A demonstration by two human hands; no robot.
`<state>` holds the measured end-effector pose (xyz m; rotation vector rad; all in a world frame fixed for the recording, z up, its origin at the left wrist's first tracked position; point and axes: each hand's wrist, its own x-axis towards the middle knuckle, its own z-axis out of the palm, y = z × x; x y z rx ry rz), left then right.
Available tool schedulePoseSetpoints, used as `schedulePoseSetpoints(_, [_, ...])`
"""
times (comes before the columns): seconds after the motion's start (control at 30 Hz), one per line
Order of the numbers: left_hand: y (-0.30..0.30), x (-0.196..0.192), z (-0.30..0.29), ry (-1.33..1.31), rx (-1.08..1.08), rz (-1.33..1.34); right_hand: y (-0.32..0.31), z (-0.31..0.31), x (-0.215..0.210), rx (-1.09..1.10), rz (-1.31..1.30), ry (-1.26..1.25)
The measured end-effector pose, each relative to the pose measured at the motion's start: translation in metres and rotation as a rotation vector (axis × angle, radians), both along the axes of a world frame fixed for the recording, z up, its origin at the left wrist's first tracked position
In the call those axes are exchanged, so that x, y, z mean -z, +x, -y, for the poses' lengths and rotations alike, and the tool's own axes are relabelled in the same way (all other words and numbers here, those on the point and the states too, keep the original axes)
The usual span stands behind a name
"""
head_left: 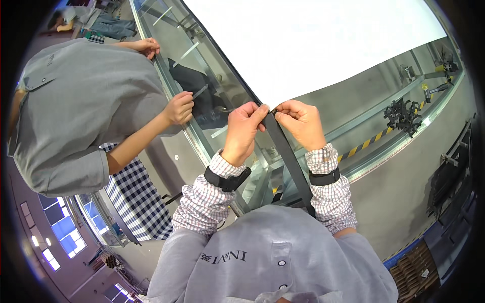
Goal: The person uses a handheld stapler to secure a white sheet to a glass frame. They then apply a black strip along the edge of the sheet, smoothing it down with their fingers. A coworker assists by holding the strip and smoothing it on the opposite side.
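My left hand [245, 129] and my right hand [302, 122] both pinch the upper end of a long black strip [288, 156]. They hold it at the near corner of a large white panel [323, 40] that lies on a glass-topped frame [202, 65]. The strip hangs down from my fingers toward my chest. Both wrists wear black bands over checked cuffs.
A person in a grey shirt [81, 106] stands at my left, with one hand [178, 107] on the panel's left edge and the other [147, 46] farther up it. A pile of black strips [402, 116] lies at the right, near yellow-black hazard tape [361, 146].
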<state>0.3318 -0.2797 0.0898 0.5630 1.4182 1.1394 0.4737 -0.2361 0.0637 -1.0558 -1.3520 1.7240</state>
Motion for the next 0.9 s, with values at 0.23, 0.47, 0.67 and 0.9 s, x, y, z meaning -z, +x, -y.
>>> schedulePoseSetpoints(0.23, [-0.011, -0.008, -0.006, -0.071, 0.145, -0.059, 0.002, 0.007, 0.000, -0.007, -0.217, -0.256])
schedulePoseSetpoints(0.47, [-0.010, -0.009, -0.008, -0.063, 0.147, -0.098, -0.001, 0.010, 0.004, 0.003, -0.356, -0.387])
schedulePoseSetpoints(0.67, [-0.013, -0.009, -0.005, -0.090, 0.163, -0.052, -0.008, 0.011, 0.002, 0.065, -0.100, -0.262])
schedulePoseSetpoints(0.9, [-0.007, -0.013, -0.004, -0.092, 0.123, -0.031, -0.013, 0.014, 0.002, 0.139, -0.277, -0.348])
